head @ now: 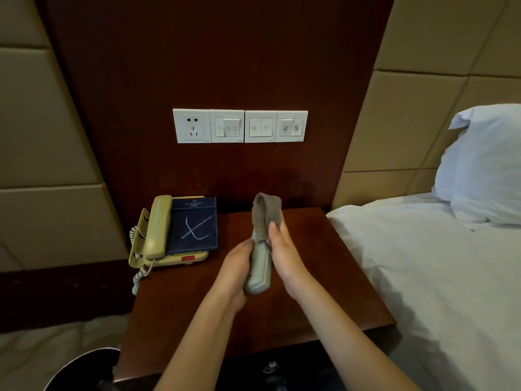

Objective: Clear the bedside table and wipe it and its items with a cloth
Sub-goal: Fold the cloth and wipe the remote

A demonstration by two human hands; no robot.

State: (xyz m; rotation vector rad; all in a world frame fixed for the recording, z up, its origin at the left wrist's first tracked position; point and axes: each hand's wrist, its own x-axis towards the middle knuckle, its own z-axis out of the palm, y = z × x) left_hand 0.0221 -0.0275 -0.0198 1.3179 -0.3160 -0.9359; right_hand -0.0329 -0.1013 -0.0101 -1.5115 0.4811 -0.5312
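Apparently the remote (260, 273) points away, cloth (266, 213) capping its tip.

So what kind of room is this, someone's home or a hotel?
Most likely a hotel bedroom: a corded telephone bearing a dark blue booklet sits on the bedside table, a wall switch panel has service-style buttons, and the bed wears plain white linen.

Dim, warm light over my bedside table (324, 277) — brightest on the white pillow (485, 165) at right; the wood panel (225, 52), upper centre, swallows detail; lines bow at the edges, bottom corners soft.
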